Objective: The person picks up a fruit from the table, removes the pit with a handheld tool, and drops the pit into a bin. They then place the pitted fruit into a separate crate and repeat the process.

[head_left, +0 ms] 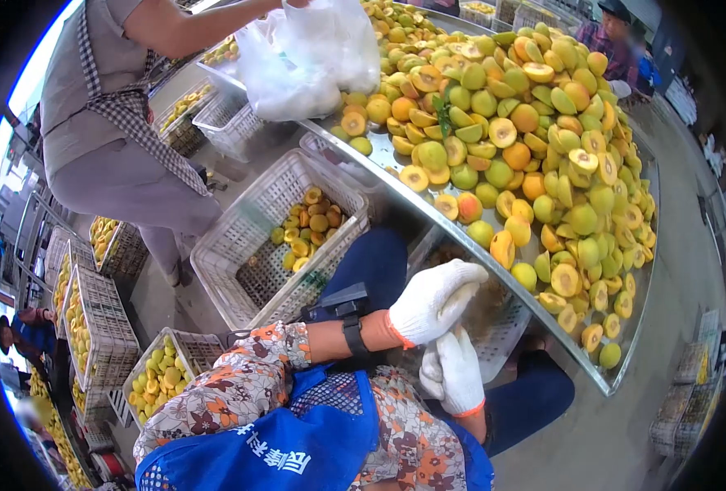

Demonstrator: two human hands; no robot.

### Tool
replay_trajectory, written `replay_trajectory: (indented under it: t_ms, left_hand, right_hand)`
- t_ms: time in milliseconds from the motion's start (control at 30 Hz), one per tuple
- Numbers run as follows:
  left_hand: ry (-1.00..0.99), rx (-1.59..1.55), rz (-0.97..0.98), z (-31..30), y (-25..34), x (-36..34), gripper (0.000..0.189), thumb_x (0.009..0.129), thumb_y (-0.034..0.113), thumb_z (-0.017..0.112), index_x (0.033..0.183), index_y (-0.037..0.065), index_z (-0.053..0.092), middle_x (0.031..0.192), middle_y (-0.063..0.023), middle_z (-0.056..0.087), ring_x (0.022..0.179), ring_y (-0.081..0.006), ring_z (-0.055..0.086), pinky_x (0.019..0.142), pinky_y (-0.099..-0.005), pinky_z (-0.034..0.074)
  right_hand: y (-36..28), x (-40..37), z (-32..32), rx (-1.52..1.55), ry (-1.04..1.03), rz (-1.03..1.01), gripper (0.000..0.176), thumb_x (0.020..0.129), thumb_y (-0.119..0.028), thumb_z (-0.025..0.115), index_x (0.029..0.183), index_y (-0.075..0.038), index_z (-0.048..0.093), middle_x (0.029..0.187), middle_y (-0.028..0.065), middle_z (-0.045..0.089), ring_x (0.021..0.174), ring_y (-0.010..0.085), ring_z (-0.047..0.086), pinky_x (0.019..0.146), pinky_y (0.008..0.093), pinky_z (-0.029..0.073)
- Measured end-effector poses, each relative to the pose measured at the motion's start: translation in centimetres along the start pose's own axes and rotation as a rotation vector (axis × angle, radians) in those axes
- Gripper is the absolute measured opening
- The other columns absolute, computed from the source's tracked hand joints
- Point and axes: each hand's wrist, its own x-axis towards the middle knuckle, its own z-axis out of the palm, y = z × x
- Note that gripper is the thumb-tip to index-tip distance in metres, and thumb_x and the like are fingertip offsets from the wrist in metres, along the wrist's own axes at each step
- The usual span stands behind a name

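Note:
My left hand (438, 301), in a white knitted glove, is closed just off the metal table's near edge (494, 274). Right beside it, my right hand (455, 372), also gloved in white, has its fingers curled. Whatever either hand holds, if anything, is hidden by the gloves. Halved and whole yellow-green fruits (543, 164) are heaped on the metal table beyond my hands. Under the hands, between the knees, a pale plastic basket (502, 331) is partly visible. A white crate (257, 245) with some cut fruit at its far end stands beside my knee.
A person in a checked apron (126, 106) stands at the upper left, an arm reaching to white plastic bags (306, 61). Stacked crates of fruit (105, 327) stand at the left. Another person (613, 37) is behind the heap. More crates (690, 385) stand at the far right.

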Motion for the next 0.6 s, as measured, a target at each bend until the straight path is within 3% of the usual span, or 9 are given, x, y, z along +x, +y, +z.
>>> replay_trajectory:
  t_ms: [133, 200, 267, 333, 400, 467, 500, 533, 600]
  left_hand:
    - [-0.086, -0.078, -0.089, 0.0, -0.1, 0.2, 0.025, 0.097, 0.002, 0.053, 0.121, 0.001, 0.061, 0.101, -0.0138, 0.067, 0.09, -0.0256, 0.07, 0.082, -0.0346, 0.056]
    - [-0.141, -0.15, -0.146, 0.2, -0.3, 0.2, 0.025, 0.097, 0.003, 0.055, 0.122, 0.002, 0.061, 0.103, -0.0136, 0.067, 0.093, -0.0268, 0.069, 0.084, -0.0357, 0.055]
    - [-0.176, -0.09, -0.052, -0.2, -1.0, 0.3, 0.025, 0.097, 0.005, 0.057, 0.121, 0.002, 0.061, 0.106, -0.0136, 0.067, 0.097, -0.0275, 0.068, 0.086, -0.0367, 0.055]
    - [-0.263, 0.152, 0.316, -0.5, -1.6, 0.4, 0.025, 0.096, 0.004, 0.058, 0.12, 0.002, 0.061, 0.107, -0.0138, 0.067, 0.098, -0.0288, 0.068, 0.088, -0.0367, 0.054]
    - [-0.305, 0.157, 0.275, -0.3, -1.6, 0.2, 0.024, 0.095, 0.005, 0.061, 0.12, 0.003, 0.061, 0.106, -0.0143, 0.066, 0.102, -0.0288, 0.067, 0.09, -0.0358, 0.053]
    - [-0.203, -0.141, -0.135, 0.3, -1.4, -0.1, 0.025, 0.095, 0.006, 0.064, 0.12, 0.003, 0.061, 0.106, -0.0121, 0.066, 0.103, -0.0235, 0.066, 0.091, -0.0341, 0.053]
    - [-0.159, -0.266, -0.3, 0.2, -0.5, 0.1, 0.025, 0.095, 0.01, 0.067, 0.119, 0.004, 0.061, 0.106, -0.0085, 0.066, 0.102, -0.0165, 0.064, 0.09, -0.0321, 0.053]
    - [-0.052, -0.331, -0.313, 1.1, -0.8, -0.1, 0.025, 0.094, 0.01, 0.068, 0.118, 0.004, 0.063, 0.106, -0.0053, 0.066, 0.098, -0.0115, 0.063, 0.088, -0.0307, 0.053]
    - [-0.065, -0.412, -0.504, 1.3, -0.8, 0.0, 0.022, 0.094, 0.011, 0.068, 0.115, 0.004, 0.064, 0.102, -0.0042, 0.067, 0.096, -0.01, 0.062, 0.088, -0.0301, 0.053]
  right_hand:
    - [0.3, 0.1, -0.1, 0.004, 0.088, -0.009, 0.016, 0.107, -0.026, 0.046, 0.116, -0.013, 0.045, 0.062, 0.0001, 0.04, 0.04, 0.0079, 0.031, 0.035, 0.0232, 0.024]
    - [-0.5, -0.6, -0.2, 0.132, -0.008, 0.063, 0.019, 0.104, -0.025, 0.053, 0.097, -0.011, 0.044, 0.067, -0.0005, 0.041, 0.048, 0.0076, 0.04, 0.04, 0.0237, 0.029]
    - [-0.3, -0.5, -0.1, 0.099, 0.017, 0.07, 0.018, 0.105, -0.025, 0.052, 0.096, -0.011, 0.044, 0.067, -0.0008, 0.04, 0.048, 0.0079, 0.038, 0.039, 0.0234, 0.028]
    - [0.4, -0.3, 0.0, 0.02, 0.072, 0.027, 0.018, 0.107, -0.03, 0.045, 0.105, -0.013, 0.044, 0.063, 0.0008, 0.04, 0.041, 0.0083, 0.03, 0.036, 0.0235, 0.023]
    - [0.5, 0.0, -0.4, 0.045, 0.058, 0.055, 0.018, 0.107, -0.031, 0.045, 0.104, -0.013, 0.044, 0.062, 0.0005, 0.039, 0.04, 0.0083, 0.03, 0.036, 0.0238, 0.023]
    - [0.3, 0.0, -0.5, 0.07, 0.044, 0.082, 0.018, 0.107, -0.031, 0.046, 0.104, -0.013, 0.044, 0.06, 0.0002, 0.038, 0.039, 0.0084, 0.029, 0.036, 0.0241, 0.022]
    - [-0.2, 0.0, -0.3, 0.108, 0.026, 0.088, 0.018, 0.107, -0.03, 0.047, 0.103, -0.013, 0.045, 0.061, -0.0002, 0.039, 0.039, 0.008, 0.03, 0.036, 0.0243, 0.022]
    - [-0.4, -0.1, -0.1, 0.15, 0.014, 0.098, 0.018, 0.107, -0.03, 0.048, 0.102, -0.013, 0.045, 0.061, -0.0006, 0.039, 0.039, 0.0077, 0.03, 0.036, 0.0245, 0.022]
    - [0.0, 0.8, 0.2, 0.08, 0.126, 0.031, 0.019, 0.107, -0.032, 0.048, 0.102, -0.014, 0.045, 0.06, -0.001, 0.039, 0.038, 0.008, 0.029, 0.035, 0.024, 0.021]
